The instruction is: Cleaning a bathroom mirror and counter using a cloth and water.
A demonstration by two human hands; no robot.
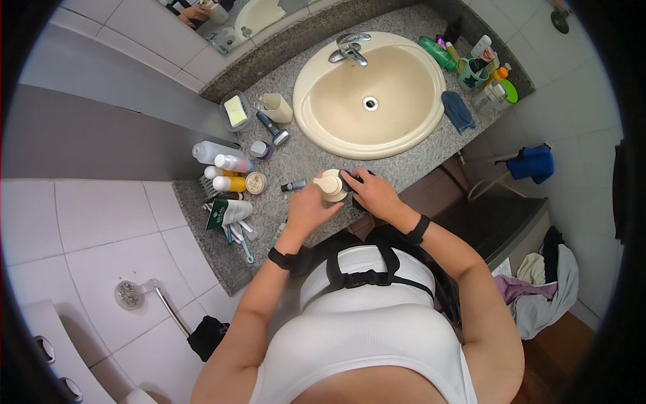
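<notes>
Just in front of the sink, over the counter's near edge, both my hands meet at a cream pump-top bottle [330, 186]. My left hand [311, 207] is closed on the bottle's left side, its thumb reaching toward me. From the right, my right hand [374, 195] presses a dark item [348, 180], perhaps a cloth, against the bottle; its kind cannot be made out. The bottle's lower part is hidden beneath my hands. Beside my left fingers lies a small dark tube [294, 184]. A little greenish object [279, 232] shows next to my left wrist.
The cream oval sink [306, 131] with a chrome faucet [349, 48] fills the counter's middle. Soap in a dish [235, 111], a shaver [272, 129], a jar [261, 149] and several bottles [229, 163] crowd the left. To the right are a blue cloth [458, 112] and a filled green cup [471, 77].
</notes>
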